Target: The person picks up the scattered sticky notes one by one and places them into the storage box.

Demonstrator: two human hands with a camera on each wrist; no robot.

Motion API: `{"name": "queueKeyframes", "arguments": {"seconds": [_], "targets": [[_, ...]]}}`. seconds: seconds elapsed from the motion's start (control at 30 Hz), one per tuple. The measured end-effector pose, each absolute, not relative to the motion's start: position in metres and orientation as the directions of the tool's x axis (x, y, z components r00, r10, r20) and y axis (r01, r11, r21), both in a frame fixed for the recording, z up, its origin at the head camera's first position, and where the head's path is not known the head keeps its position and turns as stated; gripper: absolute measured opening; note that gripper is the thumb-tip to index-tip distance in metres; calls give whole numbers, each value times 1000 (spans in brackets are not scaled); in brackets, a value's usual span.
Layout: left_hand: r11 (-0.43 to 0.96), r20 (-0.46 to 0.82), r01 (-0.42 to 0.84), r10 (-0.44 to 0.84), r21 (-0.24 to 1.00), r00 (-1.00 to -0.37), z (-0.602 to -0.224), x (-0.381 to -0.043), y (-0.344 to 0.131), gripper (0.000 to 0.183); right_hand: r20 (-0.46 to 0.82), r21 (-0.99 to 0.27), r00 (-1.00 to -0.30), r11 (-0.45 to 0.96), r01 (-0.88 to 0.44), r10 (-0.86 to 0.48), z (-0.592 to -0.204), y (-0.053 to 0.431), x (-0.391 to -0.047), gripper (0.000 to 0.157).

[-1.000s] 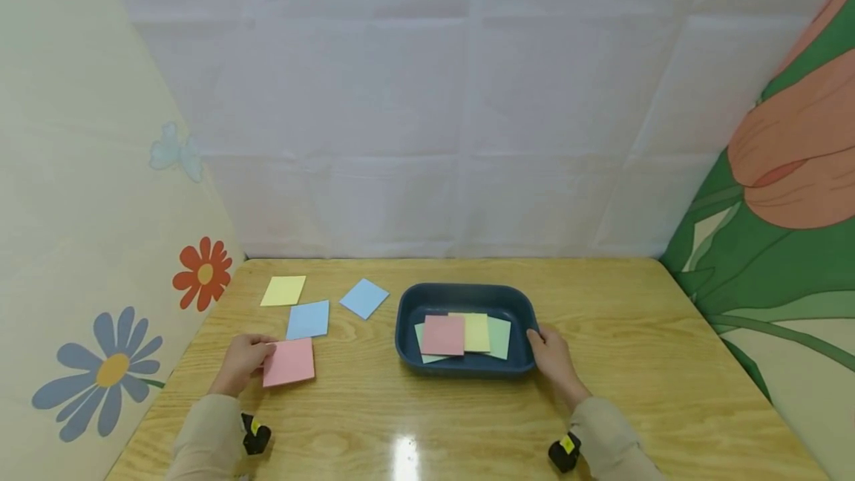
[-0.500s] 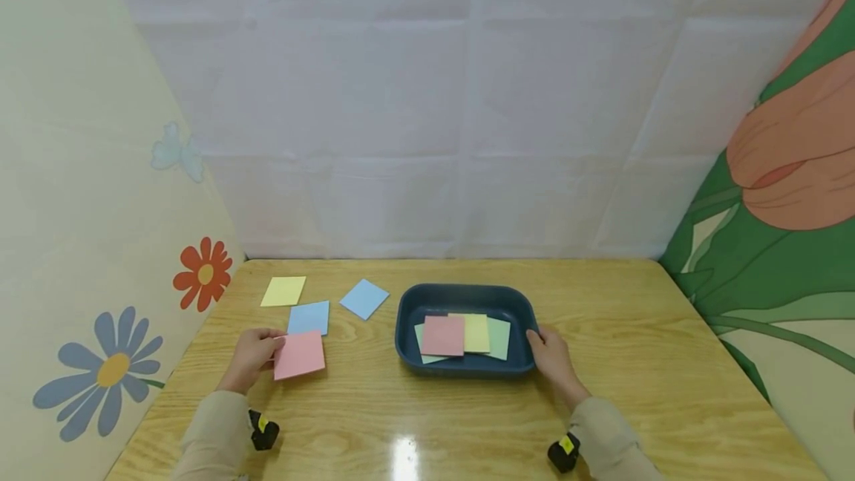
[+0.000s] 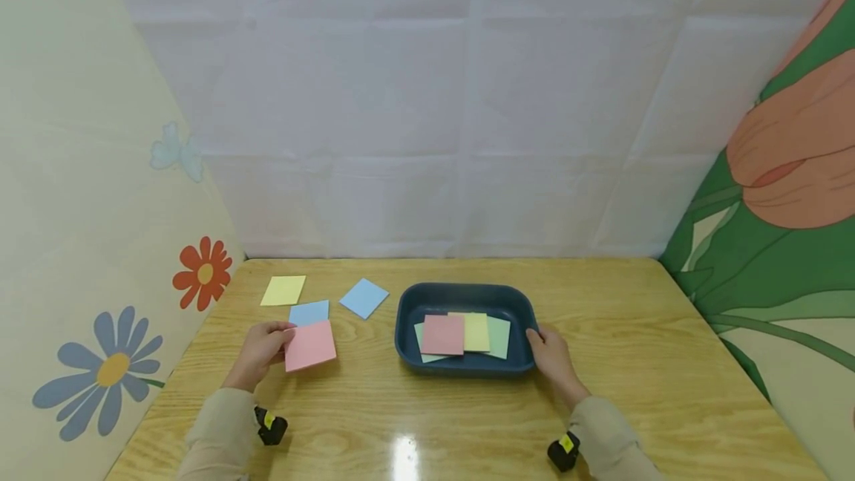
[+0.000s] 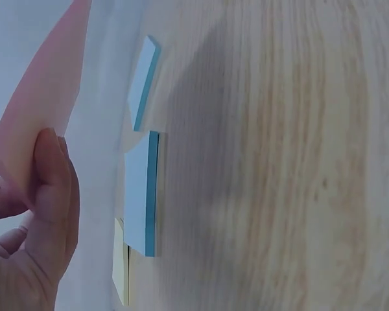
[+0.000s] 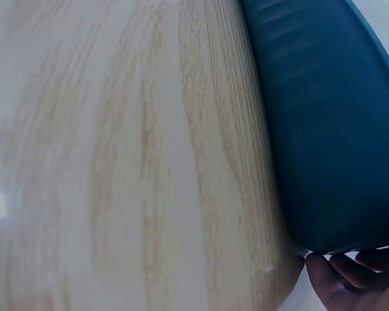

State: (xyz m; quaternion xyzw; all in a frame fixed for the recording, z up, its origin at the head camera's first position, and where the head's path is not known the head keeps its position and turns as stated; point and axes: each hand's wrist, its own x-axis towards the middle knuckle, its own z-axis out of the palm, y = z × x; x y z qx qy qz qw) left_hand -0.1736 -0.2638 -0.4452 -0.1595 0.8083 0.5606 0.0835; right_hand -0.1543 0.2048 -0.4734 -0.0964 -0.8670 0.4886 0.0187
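Observation:
My left hand (image 3: 259,355) pinches a pink sticky note pad (image 3: 310,346) by its left edge, thumb on top. In the left wrist view the pink pad is raised off the table, slanting up from the fingers (image 4: 55,175). It partly covers a blue sticky note pad (image 3: 309,312) in the head view. My right hand (image 3: 553,362) grips the right end of a dark blue tray (image 3: 461,372), thumb at the rim; its fingers (image 5: 324,278) curl against the end wall. Inside the tray lie a pink pad (image 3: 444,335), a yellow pad (image 3: 477,332) and green pads (image 3: 498,337).
A second blue pad (image 3: 364,298) lies turned cornerwise left of the tray. Behind the first blue pad is a yellow pad (image 3: 283,291). The wooden table (image 3: 374,414) meets a white cloth backdrop (image 3: 427,169), with flower-printed cloths on both sides.
My left hand has moved right and slightly away from me with the pink pad, which now overlaps the blue pad in view. The right hand and the tray have stayed put.

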Motion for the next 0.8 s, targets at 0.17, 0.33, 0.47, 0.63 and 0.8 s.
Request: {"name": "queueKeyframes", "arguments": {"seconds": [0.17, 0.33, 0.47, 0.63, 0.8], "targets": [[258, -295, -324, -148, 910, -944, -442, -174, -257, 31, -62, -852, -981, 502, 148, 184, -474, 205, -155, 32], [219, -276, -305, -153, 927, -949, -439, -175, -252, 32, -62, -851, -980, 503, 150, 188, -475, 205, -155, 32], [208, -276, -309, -174, 928, -945, -437, -177, -249, 33, -67, -851, -980, 502, 153, 186, -476, 205, -155, 32], [214, -279, -318, -195, 924, -940, -433, -179, -242, 33, -70, -852, -980, 500, 157, 188, -475, 205, -155, 33], [220, -266, -307, -199, 926, -943, -430, -181, -234, 32, -70, -853, -980, 498, 157, 188, -474, 205, -155, 31]]}}
